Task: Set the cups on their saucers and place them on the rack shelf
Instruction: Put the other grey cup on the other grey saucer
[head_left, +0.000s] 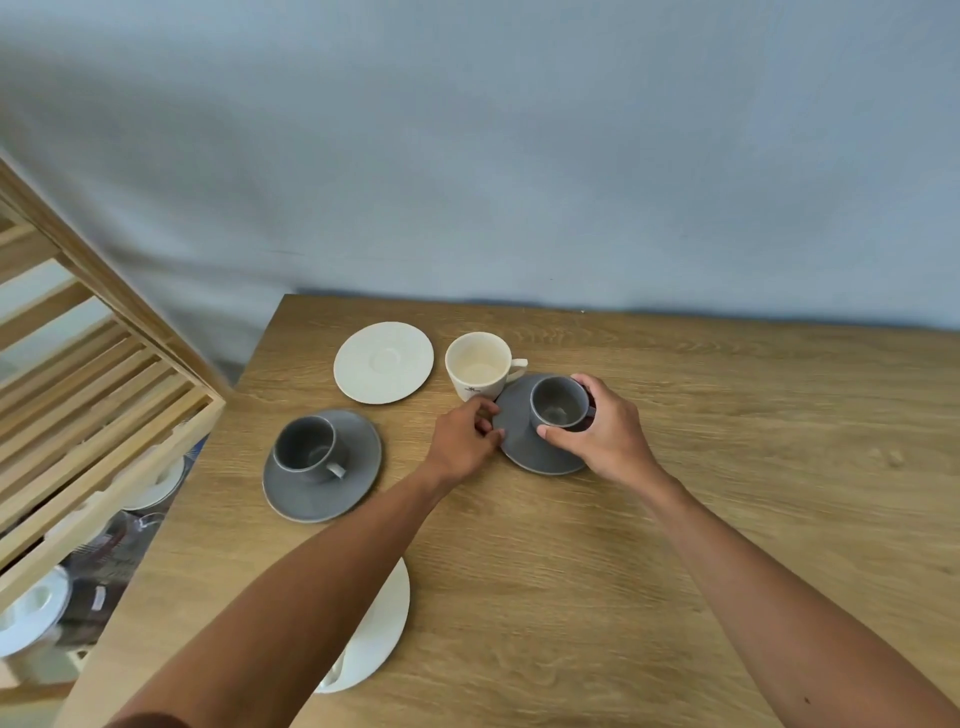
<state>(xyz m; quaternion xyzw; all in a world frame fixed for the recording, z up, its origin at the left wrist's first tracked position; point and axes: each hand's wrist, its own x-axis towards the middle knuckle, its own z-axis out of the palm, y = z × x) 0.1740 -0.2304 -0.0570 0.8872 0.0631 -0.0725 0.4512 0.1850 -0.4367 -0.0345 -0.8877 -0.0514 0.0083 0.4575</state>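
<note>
While a white saucer (379, 634) lies half hidden under the person's left forearm at the near edge of the wooden table (727, 467), the left hand (465, 439) pinches the rim of a grey saucer (524, 447) and the right hand (602, 431) grips the grey cup (558, 402) standing on it. To the left, a second grey cup (306, 449) sits on its own grey saucer (358, 488). Farther back stand a white cup (480, 364), touching the held saucer's far rim, and an empty white saucer (383, 362), with the wooden rack (104, 405) at far left.
</note>
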